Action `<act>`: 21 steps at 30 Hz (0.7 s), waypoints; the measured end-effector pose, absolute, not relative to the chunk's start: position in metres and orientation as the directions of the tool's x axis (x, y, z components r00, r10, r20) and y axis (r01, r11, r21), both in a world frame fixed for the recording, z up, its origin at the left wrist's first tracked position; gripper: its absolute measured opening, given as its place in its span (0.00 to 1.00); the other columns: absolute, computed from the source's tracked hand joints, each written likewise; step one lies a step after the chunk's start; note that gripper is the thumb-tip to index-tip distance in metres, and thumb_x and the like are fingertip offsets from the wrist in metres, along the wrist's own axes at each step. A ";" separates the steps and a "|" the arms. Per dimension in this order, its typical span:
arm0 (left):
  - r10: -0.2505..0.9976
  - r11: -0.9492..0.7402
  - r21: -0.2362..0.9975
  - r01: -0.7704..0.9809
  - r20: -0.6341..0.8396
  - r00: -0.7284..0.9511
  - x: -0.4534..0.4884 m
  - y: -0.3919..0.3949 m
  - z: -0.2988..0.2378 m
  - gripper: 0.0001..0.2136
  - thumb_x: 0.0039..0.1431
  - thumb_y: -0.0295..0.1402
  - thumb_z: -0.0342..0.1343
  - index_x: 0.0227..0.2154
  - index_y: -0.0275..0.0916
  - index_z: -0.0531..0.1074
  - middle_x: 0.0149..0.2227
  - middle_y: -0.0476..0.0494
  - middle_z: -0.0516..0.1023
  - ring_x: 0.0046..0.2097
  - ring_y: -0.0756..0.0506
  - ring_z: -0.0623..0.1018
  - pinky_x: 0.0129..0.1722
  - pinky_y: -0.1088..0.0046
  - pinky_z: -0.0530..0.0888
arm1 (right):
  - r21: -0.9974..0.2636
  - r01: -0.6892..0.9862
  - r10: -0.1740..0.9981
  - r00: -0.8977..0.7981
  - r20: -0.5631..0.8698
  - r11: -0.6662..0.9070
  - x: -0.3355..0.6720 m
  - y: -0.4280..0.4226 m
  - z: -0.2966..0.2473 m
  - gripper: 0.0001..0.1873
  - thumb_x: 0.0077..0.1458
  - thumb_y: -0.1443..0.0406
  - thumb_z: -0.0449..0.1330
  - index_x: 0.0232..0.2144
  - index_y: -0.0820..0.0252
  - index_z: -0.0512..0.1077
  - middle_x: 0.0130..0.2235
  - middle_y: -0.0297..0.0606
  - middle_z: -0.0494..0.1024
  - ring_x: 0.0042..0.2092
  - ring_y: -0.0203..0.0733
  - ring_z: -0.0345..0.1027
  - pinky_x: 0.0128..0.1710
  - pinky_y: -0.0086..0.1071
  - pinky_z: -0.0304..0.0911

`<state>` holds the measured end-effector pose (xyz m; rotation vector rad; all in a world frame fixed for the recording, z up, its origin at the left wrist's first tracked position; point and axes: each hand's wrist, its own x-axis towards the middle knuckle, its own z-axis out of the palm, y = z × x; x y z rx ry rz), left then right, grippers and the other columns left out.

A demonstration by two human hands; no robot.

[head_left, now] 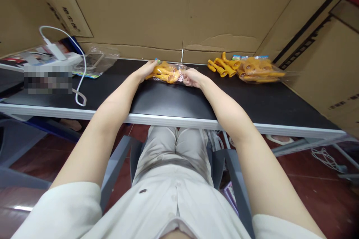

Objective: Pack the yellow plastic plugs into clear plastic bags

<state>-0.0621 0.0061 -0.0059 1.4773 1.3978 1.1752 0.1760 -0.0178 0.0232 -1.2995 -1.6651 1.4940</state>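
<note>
Both my hands hold a clear plastic bag (167, 73) with several orange-yellow, horn-shaped plastic pieces inside, at the far side of the black table. My left hand (148, 70) is closed on the bag's left end, where a bit of coloured header shows. At the right end, my right hand (193, 77) has its fingers pinched on the clear film. To the right of it lie several loose orange-yellow pieces (223, 67) with flared, hollow ends. Beside those rests a filled bag (258, 69) of similar pieces with a blue header.
The black table (174, 101) has a silver front edge and backs onto a cardboard wall (157, 7). A white cable (84, 59) with a plug loops at the left. Near it lies a flat clear package (97, 61). Grey chair arms (119, 168) flank my lap.
</note>
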 end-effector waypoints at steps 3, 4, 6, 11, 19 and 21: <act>0.987 -0.119 0.923 0.366 0.151 -0.062 -0.063 0.006 -0.006 0.24 0.74 0.40 0.57 0.66 0.33 0.73 0.66 0.28 0.79 0.67 0.34 0.78 0.69 0.56 0.72 | -0.876 0.481 0.935 -0.325 -0.141 0.035 0.177 -0.022 0.025 0.22 0.71 0.74 0.52 0.22 0.60 0.65 0.14 0.33 0.66 0.12 0.28 0.50 0.12 0.23 0.43; 0.984 -0.120 0.913 0.389 0.160 -0.072 -0.063 0.005 -0.006 0.25 0.74 0.40 0.57 0.67 0.32 0.72 0.67 0.27 0.78 0.67 0.34 0.78 0.70 0.57 0.72 | -0.850 0.523 0.936 -0.325 -0.134 0.060 0.177 -0.024 0.026 0.23 0.70 0.74 0.52 0.21 0.60 0.65 0.14 0.33 0.66 0.12 0.28 0.51 0.12 0.23 0.43; 0.983 -0.124 0.891 0.436 0.171 -0.070 -0.062 0.005 -0.005 0.25 0.76 0.39 0.55 0.69 0.31 0.70 0.68 0.27 0.76 0.68 0.35 0.78 0.70 0.59 0.71 | -0.828 0.554 0.938 -0.326 -0.120 0.086 0.178 -0.026 0.028 0.23 0.70 0.75 0.52 0.21 0.60 0.66 0.14 0.33 0.67 0.12 0.28 0.52 0.12 0.23 0.45; 0.982 -0.125 0.839 0.530 0.181 -0.055 -0.062 0.008 -0.006 0.26 0.76 0.36 0.51 0.70 0.24 0.68 0.70 0.22 0.73 0.69 0.35 0.76 0.70 0.64 0.70 | -0.883 0.455 0.947 -0.320 -0.042 0.115 0.180 -0.020 0.031 0.22 0.69 0.74 0.53 0.21 0.60 0.66 0.15 0.32 0.68 0.13 0.29 0.50 0.14 0.25 0.43; 0.954 -0.141 0.802 0.580 0.266 -0.136 -0.061 0.008 -0.005 0.25 0.69 0.29 0.51 0.65 0.29 0.74 0.70 0.28 0.74 0.73 0.36 0.72 0.75 0.62 0.63 | -0.907 0.352 0.938 -0.327 0.113 0.232 0.178 -0.017 0.034 0.12 0.63 0.66 0.66 0.26 0.61 0.73 0.24 0.33 0.74 0.28 0.32 0.64 0.29 0.24 0.59; 0.949 -0.172 0.812 0.558 0.289 -0.129 -0.064 0.008 -0.005 0.26 0.63 0.27 0.54 0.64 0.33 0.76 0.70 0.32 0.74 0.74 0.36 0.70 0.76 0.61 0.60 | -0.865 0.424 0.941 -0.306 0.142 0.269 0.180 -0.016 0.033 0.10 0.57 0.73 0.65 0.24 0.62 0.74 0.24 0.33 0.72 0.31 0.33 0.63 0.33 0.25 0.60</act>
